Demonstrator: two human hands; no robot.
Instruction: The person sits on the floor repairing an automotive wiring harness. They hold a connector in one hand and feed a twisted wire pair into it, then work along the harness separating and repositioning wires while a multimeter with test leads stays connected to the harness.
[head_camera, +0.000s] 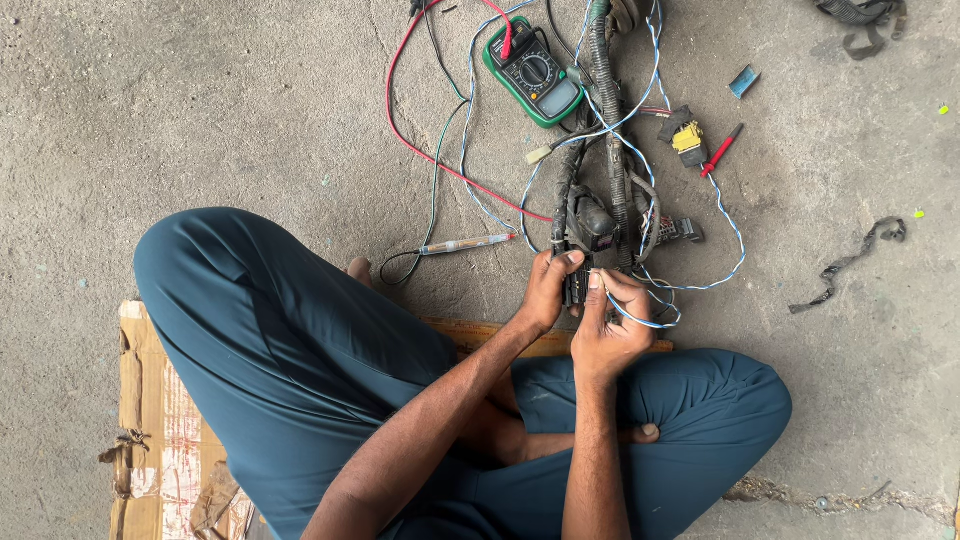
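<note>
I sit on flattened cardboard (150, 400) on the bare concrete floor (200, 110) of a rough repair workshop: a green multimeter (535, 72), a taped wire harness (610, 150) and loose wires (440, 150) lie spread before me.

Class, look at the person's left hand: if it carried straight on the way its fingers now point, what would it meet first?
The left hand points up the picture, gripping the black connector. Straight on, it would probably first meet the black wiring bundle just beyond; the green multimeter lies farther off. Depth is hard to judge.
</note>
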